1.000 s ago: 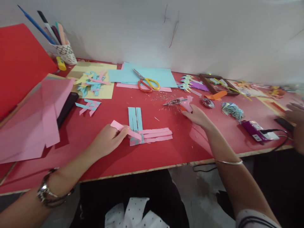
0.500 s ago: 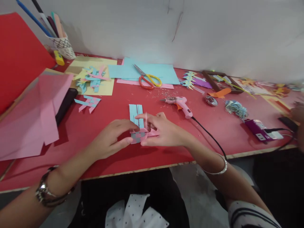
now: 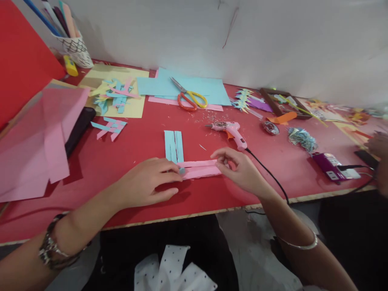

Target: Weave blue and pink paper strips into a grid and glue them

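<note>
My left hand (image 3: 154, 182) lies over the crossing of some paper strips, fingers stretched out and thumb apart, covering much of it. Light blue paper strips (image 3: 173, 145) run away from me out of that crossing. Pink paper strips (image 3: 201, 169) reach from it to the right. At their right ends, my right hand (image 3: 239, 169) is closed, with thumb and fingertips pinched on a pink strip. A pink glue gun (image 3: 230, 131) lies just beyond my right hand.
Scissors (image 3: 190, 99) rest on blue paper sheets (image 3: 209, 87) near the wall. A small woven paper piece (image 3: 110, 127) and large pink sheets (image 3: 57, 133) lie left. At right are a purple box-shaped device (image 3: 329, 165), a glue gun cord (image 3: 269, 173) and another person's hand (image 3: 377, 143).
My right hand has moved right, from spread over the crossing to pinching the strip ends. The pink strips now lie stretched rightward. My left hand has flattened over the crossing.
</note>
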The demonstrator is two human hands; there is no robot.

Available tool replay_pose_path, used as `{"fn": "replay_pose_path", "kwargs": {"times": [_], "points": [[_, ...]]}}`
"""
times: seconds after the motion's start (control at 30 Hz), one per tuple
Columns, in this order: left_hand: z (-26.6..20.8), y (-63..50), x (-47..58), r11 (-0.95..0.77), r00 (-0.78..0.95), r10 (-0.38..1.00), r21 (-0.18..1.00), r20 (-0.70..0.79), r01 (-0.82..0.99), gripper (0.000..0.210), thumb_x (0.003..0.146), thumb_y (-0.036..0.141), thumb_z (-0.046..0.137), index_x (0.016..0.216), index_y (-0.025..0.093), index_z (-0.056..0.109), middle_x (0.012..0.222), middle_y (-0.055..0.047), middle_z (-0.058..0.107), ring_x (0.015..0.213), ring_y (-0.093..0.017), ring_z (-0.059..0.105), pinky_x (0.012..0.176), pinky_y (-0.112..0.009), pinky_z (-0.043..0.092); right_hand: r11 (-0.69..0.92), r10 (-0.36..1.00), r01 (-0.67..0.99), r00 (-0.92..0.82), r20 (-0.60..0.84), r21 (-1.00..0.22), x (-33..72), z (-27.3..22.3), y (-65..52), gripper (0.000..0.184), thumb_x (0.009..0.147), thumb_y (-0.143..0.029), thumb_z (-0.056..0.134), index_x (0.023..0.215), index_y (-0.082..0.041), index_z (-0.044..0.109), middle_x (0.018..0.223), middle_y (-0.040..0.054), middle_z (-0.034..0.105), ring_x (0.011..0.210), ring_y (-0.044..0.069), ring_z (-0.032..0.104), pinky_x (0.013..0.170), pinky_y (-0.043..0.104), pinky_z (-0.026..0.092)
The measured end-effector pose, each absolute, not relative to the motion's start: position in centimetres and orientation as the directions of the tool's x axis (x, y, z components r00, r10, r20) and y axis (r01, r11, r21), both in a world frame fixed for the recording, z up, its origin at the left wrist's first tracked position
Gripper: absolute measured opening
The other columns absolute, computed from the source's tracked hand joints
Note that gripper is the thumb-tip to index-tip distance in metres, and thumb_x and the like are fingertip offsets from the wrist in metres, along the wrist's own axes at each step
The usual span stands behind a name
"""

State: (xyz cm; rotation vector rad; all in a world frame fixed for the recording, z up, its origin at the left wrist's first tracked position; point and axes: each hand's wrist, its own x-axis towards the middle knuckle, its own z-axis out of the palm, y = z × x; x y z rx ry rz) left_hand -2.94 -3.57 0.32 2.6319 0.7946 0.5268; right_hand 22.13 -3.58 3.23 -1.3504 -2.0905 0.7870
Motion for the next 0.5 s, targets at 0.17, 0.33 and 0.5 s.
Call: {"fn": "replay_pose_path", "kwargs": {"times": [0.17,0.33,0.5], "points": [[0.4,-3.6,-2.9,-0.771,0.785,0.597,0.389,0.165,0.504,0.032,0.085,0.035,0.039,0.099,0.022,0.064,0.104,-0.006,0.065,0.091,-0.019,0.059,0.081,-0.031,0.044,0.360,0.930,0.752,-0.338,0.146,-0.553,22.4,2.0,-4.2,0.009,0.080,-0.021,0.049,0.084,-0.019,0.057,0.059,-0.0043,0.052,0.054,0.010,0.045,0.063,0.027,0.031],[0.3,-3.5,-2.8,-0.782,0.784,0.593,0.363,0.185,0.506,0.034,0.085,0.035,0.037,0.103,0.023,0.063,0.101,-0.006,0.066,0.088,-0.019,0.059,0.080,-0.032,0.044,0.358,0.933,0.819,-0.332,0.139,-0.448,22.6,1.0,-4.5,0.011,0.082,-0.023,0.049,0.085,-0.019,0.059,0.056,-0.0058,0.052,0.048,0.008,0.042,0.069,0.030,0.026],[0.0,-3.6,-2.8,-0.785,0.773,0.598,0.351,0.213,0.511,0.034,0.084,0.036,0.038,0.105,0.025,0.062,0.100,-0.004,0.067,0.086,-0.019,0.060,0.080,-0.032,0.043,0.366,0.931,0.837,-0.332,0.155,-0.407,22.6,0.6,-4.5,0.010,0.082,-0.020,0.048,0.085,-0.019,0.058,0.058,-0.0050,0.054,0.048,0.009,0.043,0.071,0.030,0.026]]}}
